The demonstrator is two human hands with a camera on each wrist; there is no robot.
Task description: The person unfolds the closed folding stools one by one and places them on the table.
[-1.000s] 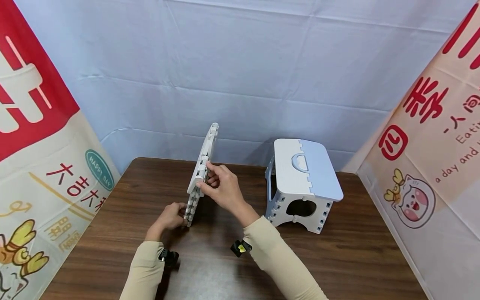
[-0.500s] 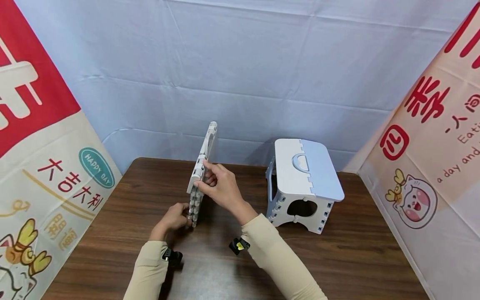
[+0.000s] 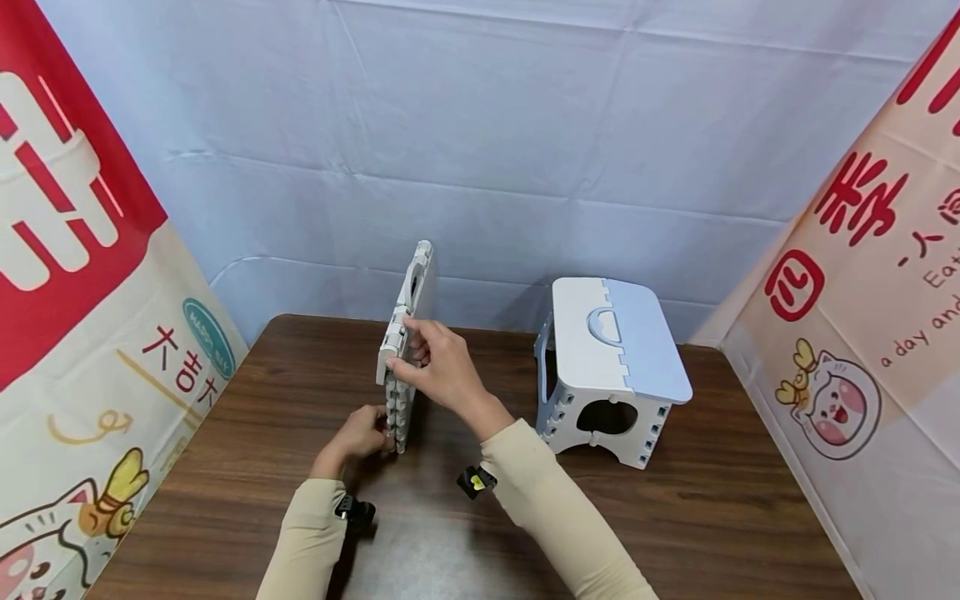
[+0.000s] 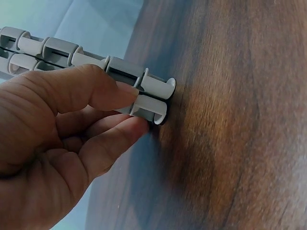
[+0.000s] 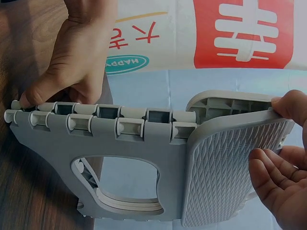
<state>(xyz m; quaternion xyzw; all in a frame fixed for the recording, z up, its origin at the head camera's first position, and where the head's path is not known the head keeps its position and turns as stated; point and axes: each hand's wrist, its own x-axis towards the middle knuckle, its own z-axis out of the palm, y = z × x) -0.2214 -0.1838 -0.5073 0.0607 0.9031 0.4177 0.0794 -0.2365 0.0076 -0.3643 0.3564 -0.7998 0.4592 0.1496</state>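
A folding step stool (image 3: 402, 400), grey-white and folded nearly flat, stands on edge on the table, left of centre in the head view. My left hand (image 3: 360, 432) pinches the low end of its hinged legs, thumb on one side and fingers on the other; the left wrist view shows this hinge row (image 4: 156, 86) close to the wood. Higher up, my right hand (image 3: 448, 371) grips the end of the folded seat. In the right wrist view, the textured seat panel (image 5: 225, 163) and a leg panel with an oval opening (image 5: 43, 139) show, with a narrow gap between the seat halves.
An unfolded step stool (image 3: 577, 333), white and light blue with a handle on top, stands on the right of the brown wooden table (image 3: 720, 500). Behind hangs a pale blue cloth (image 3: 480, 150). Printed banners flank the table on both sides.
The stool's low end and my left hand have shifted right, and the stool stands more upright. Its leg panels look closer together. My right hand keeps its grip, moving slightly left.
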